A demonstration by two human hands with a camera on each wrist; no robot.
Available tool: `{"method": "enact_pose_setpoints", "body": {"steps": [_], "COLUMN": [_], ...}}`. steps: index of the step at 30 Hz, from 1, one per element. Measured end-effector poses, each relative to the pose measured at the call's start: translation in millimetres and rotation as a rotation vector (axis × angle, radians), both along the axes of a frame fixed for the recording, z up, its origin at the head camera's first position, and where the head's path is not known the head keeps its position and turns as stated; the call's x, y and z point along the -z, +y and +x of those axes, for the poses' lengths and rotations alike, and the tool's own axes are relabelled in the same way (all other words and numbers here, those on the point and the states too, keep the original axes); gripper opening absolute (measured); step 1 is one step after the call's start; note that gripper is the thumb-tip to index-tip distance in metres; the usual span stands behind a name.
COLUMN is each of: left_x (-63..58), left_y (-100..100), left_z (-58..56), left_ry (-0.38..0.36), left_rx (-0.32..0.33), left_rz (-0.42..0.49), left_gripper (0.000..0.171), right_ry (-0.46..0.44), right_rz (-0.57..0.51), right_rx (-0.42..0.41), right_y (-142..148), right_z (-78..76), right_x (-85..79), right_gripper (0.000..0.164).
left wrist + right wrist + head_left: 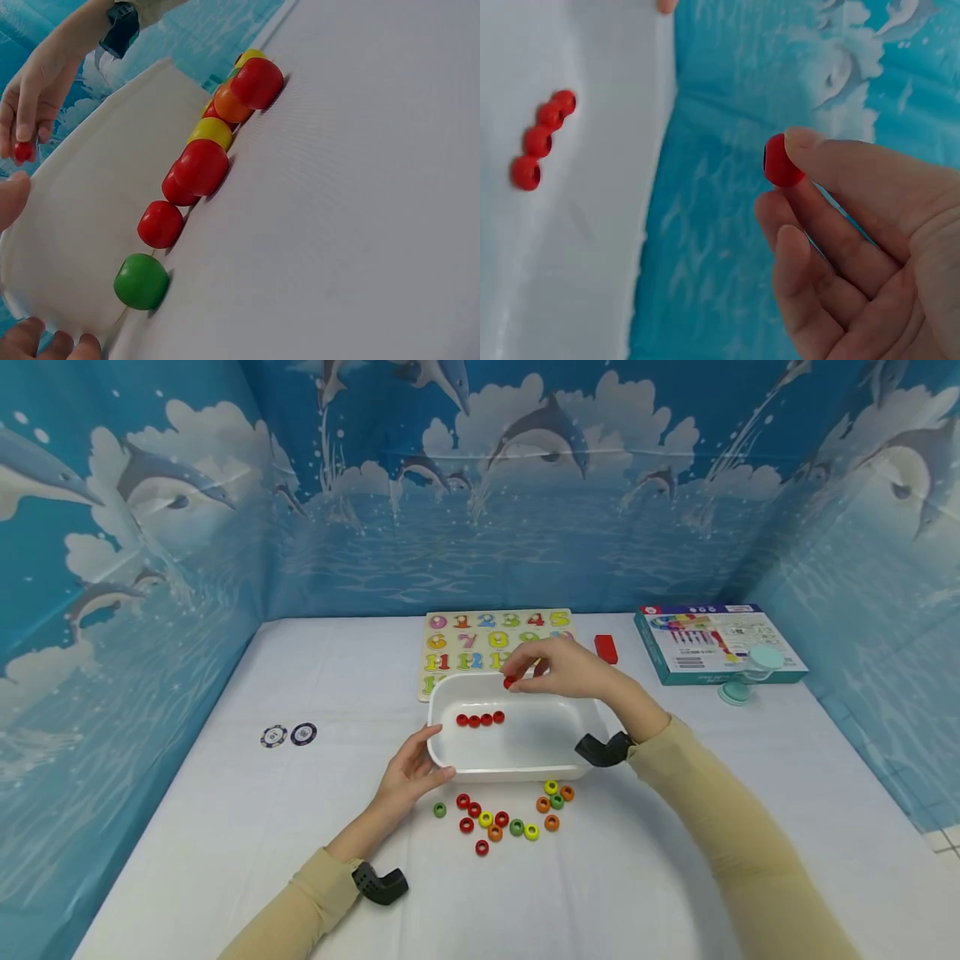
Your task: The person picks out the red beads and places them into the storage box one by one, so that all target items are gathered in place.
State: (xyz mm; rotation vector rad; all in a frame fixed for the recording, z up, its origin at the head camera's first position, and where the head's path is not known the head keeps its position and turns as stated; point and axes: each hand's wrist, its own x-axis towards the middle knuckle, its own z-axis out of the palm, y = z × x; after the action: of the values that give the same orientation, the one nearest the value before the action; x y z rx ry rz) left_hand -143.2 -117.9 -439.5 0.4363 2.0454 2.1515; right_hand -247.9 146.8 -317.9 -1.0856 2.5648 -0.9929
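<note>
Two chips [304, 734], print illegible, lie on the counter [195, 827]. The left hand [405, 772], grip spread, holds the left end of the white tray [551, 735]. Four red beads [538, 141] line up inside; loose beads [201, 169] lie nearer. Behind, the top row of a number board [482, 650] reads 0 to 5. The right hand [561, 665], grip nearly closed, pinches another red bead [781, 162] by the tray's back rim.

Looks like a staged tabletop booth, wider building unclear: dolphin-print curtain [465, 556] on 3 sides of a white-clothed table [352, 668], black wrist units [379, 887] worn on 2 arms, pale tile [941, 841] peeking out at right edge.
</note>
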Motion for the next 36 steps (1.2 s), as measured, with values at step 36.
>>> {"method": "enact_pose_setpoints", "body": {"steps": [36], "left_x": [-1.2], "left_y": [-1], "left_z": [-0.5], "left_ry": [-0.032], "left_rx": [-0.002], "left_rz": [-0.007], "left_gripper": [0.064], "right_ry": [-0.274], "right_rz": [0.244], "right_rx": [0.087], "right_y": [-10], "right_z": [-43.0], "right_x": [77.5], "right_gripper": [0.022]}}
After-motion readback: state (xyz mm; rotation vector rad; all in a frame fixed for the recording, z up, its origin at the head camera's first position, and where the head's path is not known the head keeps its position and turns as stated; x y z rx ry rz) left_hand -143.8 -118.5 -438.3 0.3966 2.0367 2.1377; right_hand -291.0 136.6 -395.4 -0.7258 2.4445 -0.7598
